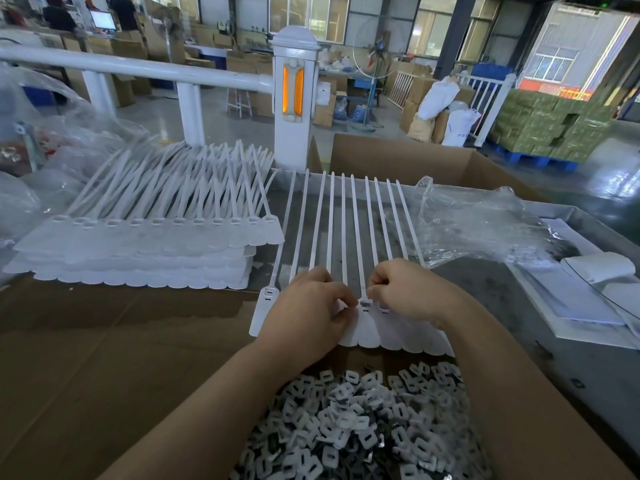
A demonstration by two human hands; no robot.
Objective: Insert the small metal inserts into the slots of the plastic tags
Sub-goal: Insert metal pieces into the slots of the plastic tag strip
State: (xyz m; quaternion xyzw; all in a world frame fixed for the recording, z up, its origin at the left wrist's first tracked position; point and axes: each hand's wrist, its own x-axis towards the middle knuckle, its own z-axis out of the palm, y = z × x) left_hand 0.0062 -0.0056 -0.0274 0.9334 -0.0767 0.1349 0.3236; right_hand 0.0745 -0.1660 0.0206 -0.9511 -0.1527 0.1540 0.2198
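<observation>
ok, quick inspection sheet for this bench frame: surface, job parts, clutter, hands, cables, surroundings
Surface: brown cardboard sheet over a grey metal bench.
Job's things: strip of white plastic tags lying flat, tails pointing away; heap of small inserts nearest the person; stack of more tag strips at left.
Clutter: crumpled clear plastic bag at right; white paper sheets far right; open cardboard box behind the bench.
Hands: left hand and right hand both on the tag heads, fingers curled at one slot; whether an insert is pinched cannot be told.
Cables: nothing seen.
Surroundings: white railing post, stacked cartons, fans, warehouse floor.
</observation>
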